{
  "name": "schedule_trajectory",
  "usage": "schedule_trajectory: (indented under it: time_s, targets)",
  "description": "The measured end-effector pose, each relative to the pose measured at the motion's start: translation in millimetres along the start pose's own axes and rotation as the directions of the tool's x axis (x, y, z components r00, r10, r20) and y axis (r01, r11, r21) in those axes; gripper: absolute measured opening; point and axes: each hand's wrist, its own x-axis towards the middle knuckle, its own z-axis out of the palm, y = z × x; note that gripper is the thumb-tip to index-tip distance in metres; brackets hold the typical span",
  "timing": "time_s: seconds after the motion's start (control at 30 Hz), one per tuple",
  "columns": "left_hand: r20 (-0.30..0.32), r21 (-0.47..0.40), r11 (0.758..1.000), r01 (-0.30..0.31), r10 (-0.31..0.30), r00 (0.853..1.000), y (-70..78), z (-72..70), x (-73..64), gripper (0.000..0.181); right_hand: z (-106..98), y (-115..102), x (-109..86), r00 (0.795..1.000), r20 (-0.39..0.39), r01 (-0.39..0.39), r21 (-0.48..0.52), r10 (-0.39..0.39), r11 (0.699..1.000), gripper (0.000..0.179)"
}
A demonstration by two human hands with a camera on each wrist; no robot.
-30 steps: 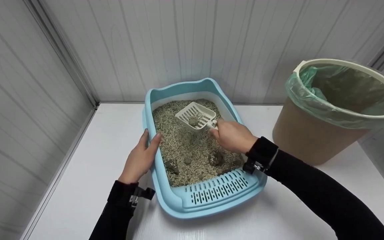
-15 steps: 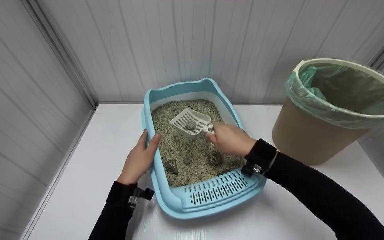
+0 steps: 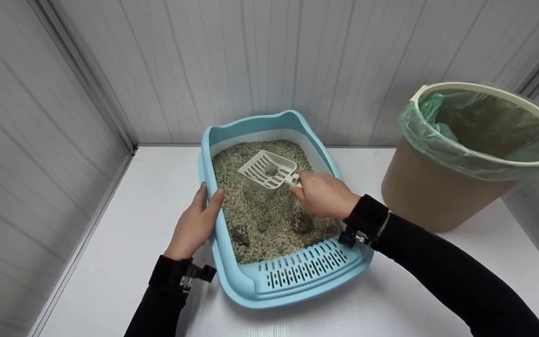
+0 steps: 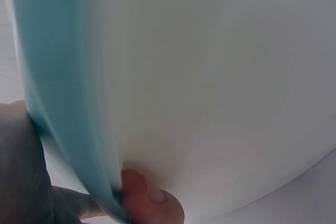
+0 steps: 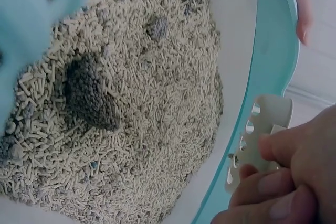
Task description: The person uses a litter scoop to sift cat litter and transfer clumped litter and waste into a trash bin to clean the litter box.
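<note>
In the head view my right hand grips the handle of a white slotted litter scoop, held above the litter. One greyish clump lies on the scoop's slots. My left hand holds the left rim of the blue litter box, thumb over the top. The left wrist view shows a fingertip curled against the pale wall under that rim. Pellet litter fills the box, with darker clumps toward the near end. A large dark clump shows clearly in the right wrist view.
A brown bin with a green plastic liner stands right of the box. A slotted ledge forms the box's near end. Panelled walls close in the white tabletop at the back and sides.
The scoop has moved slightly left and toward me. Its clump has shifted about on the slots, and fewer loose pellets show around it. My left hand keeps its place on the rim.
</note>
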Motion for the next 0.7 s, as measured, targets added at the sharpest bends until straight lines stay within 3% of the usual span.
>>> schedule_trajectory:
  time_s: [0.3,0.47,0.7]
  targets:
    - [-0.002,0.007,1.0,-0.008,0.008,1.0,0.3,1.9,2.8,0.111,-3,4,-6.0,1.0,0.008,-0.015,-0.019,0.015,1.0,0.057]
    - [-0.001,-0.007,1.0,-0.005,0.005,1.0,1.0,3.2,5.3,0.112,-6,4,-9.4,1.0,0.003,-0.01,-0.025,0.01,1.0,0.055]
    - [0.011,-0.003,1.0,0.001,-0.001,1.0,1.6,2.8,6.2,0.113,-28,3,-21.6,1.0,-0.006,0.012,-0.032,-0.012,0.999,0.05]
